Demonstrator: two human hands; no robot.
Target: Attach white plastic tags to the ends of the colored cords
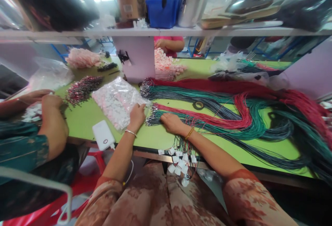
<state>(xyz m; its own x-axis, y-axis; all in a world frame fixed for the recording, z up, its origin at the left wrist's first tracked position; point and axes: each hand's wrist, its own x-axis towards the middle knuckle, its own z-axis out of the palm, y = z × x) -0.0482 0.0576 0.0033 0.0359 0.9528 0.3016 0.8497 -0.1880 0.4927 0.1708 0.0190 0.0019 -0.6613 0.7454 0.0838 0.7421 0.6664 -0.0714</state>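
My left hand (137, 118) is closed at the right edge of a clear plastic bag (114, 103) full of small white connector housings. What its fingers hold is hidden. To its right, my right hand (172, 124) has its fingers pinched on the dark wires near their metal-tipped ends (153, 115). The bundle there has red wires (207, 115), green wires (255, 129) and black wires (277, 134), running off to the right. Below my right wrist, a cluster of wires with white connectors (181, 160) hangs over the table's front edge.
A white power bank (103, 135) with a cable lies left of my forearm. Black tape (198, 105) sits among the wires. Other parts pile up (84, 89) on the left, where a co-worker's arms (52, 115) reach in. A loaded shelf (166, 32) crosses above; another person (169, 44) sits opposite.
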